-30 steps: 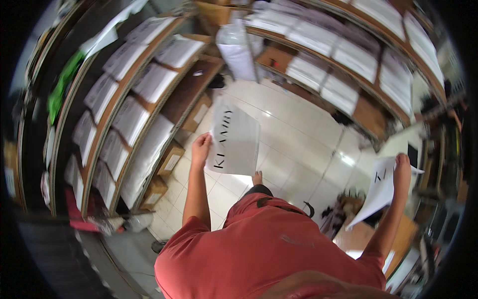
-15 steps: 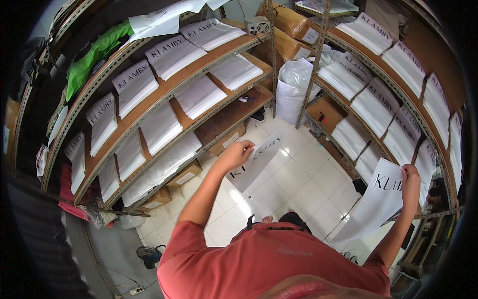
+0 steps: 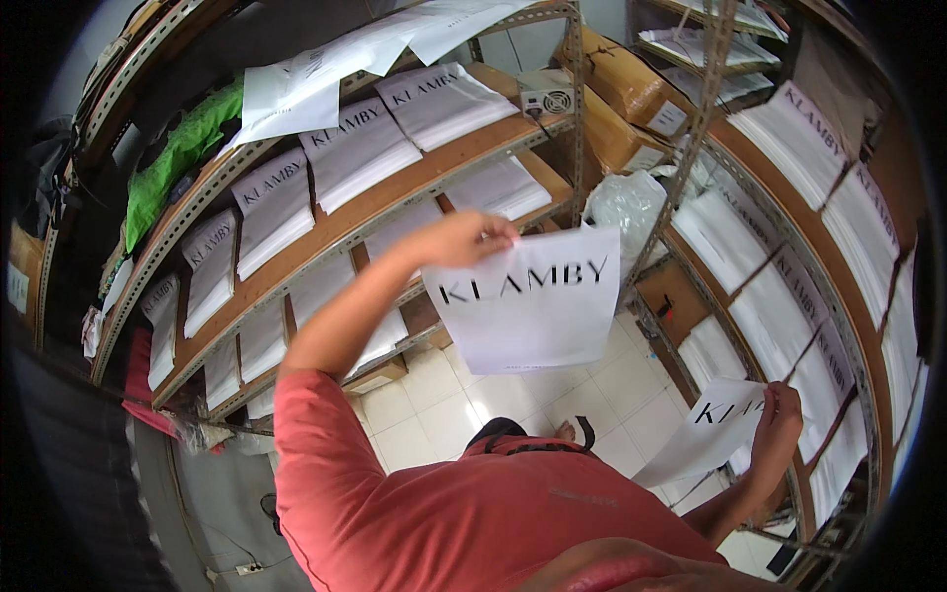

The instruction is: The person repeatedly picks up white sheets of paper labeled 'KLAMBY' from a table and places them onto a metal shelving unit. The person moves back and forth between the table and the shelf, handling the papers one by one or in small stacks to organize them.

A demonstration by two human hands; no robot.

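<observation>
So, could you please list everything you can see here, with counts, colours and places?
flat white bag: one, white with dark lettering, raised at centre, held by the left hand
second white bag: one, white, lower right, held by the right hand
stacked white bags: many, white, on shelves both sides
shelving: two racks, brown boards on metal frames
green bundle: one, upper left shelf
cardboard boxes: a few, brown, upper centre
clear plastic sack: one, centre
tiled floor: pale, below
red shirt: one, bottom
left hand: closed on bag's top edge
right hand: gripping second bag
</observation>
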